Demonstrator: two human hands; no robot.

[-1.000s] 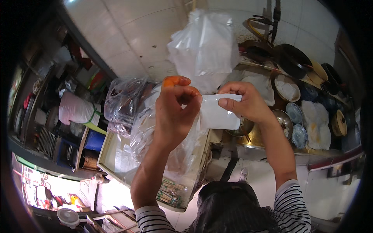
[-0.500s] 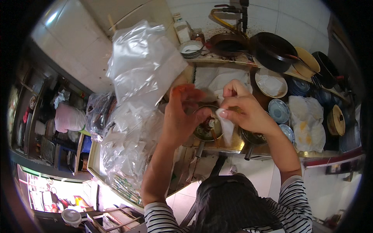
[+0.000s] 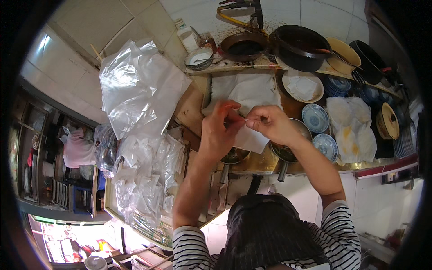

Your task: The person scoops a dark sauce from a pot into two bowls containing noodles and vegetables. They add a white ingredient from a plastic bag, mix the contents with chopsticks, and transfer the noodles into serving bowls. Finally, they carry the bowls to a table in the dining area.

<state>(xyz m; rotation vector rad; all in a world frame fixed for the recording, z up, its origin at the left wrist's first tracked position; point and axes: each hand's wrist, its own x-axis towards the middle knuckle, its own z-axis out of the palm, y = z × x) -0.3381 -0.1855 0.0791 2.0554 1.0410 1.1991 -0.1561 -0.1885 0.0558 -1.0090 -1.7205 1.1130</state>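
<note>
We find both hands raised together above the counter (image 3: 252,168). The left hand (image 3: 218,132) and the right hand (image 3: 269,123) meet fingertip to fingertip, each pinching the top edge of a small white bag (image 3: 249,137) that hangs between and below them. Under the bag sit two metal pots (image 3: 288,150). A heap of clear plastic bags (image 3: 139,99) lies to the left; blue-patterned bowls (image 3: 315,118) stand to the right.

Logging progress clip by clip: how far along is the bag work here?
Done: nothing finished shows. In hand: left hand and right hand pinch the top edge of a small white bag between them. Left: a heap of clear bags lies beside them.
</note>
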